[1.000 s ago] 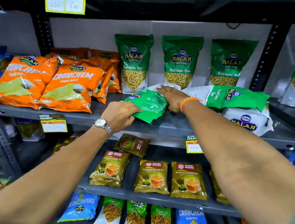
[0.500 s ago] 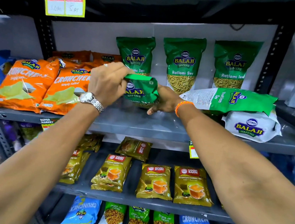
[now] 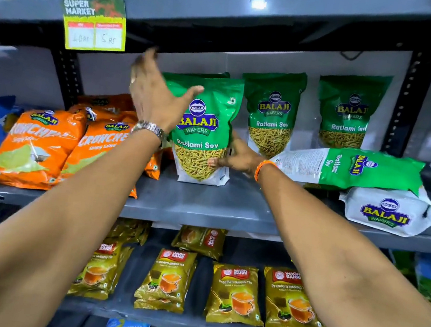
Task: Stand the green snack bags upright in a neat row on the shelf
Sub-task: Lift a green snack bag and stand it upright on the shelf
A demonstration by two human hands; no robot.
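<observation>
a grey metal shelf [image 3: 204, 202] in a shop rack, pale wall behind, carries a green balaji ratlami sev bag [image 3: 203, 129] standing upright near its middle. the right hand [image 3: 237, 156] touches the bag's lower right edge, fingers loosely curled against it. the left hand [image 3: 155, 93] hovers at its top left, fingers spread apart, gripping nothing. two more green bags [image 3: 271, 116] stand behind to the right; another lies flat [image 3: 352, 168] on a white balaji bag [image 3: 390, 212]. orange crunchex bags [image 3: 37, 147] lean at the left.

Both forearms are bare. A silver metal link wristwatch [image 3: 151, 129] circles the left wrist, and a thin orange thread band [image 3: 262, 167] the right, well right of the watch.
</observation>
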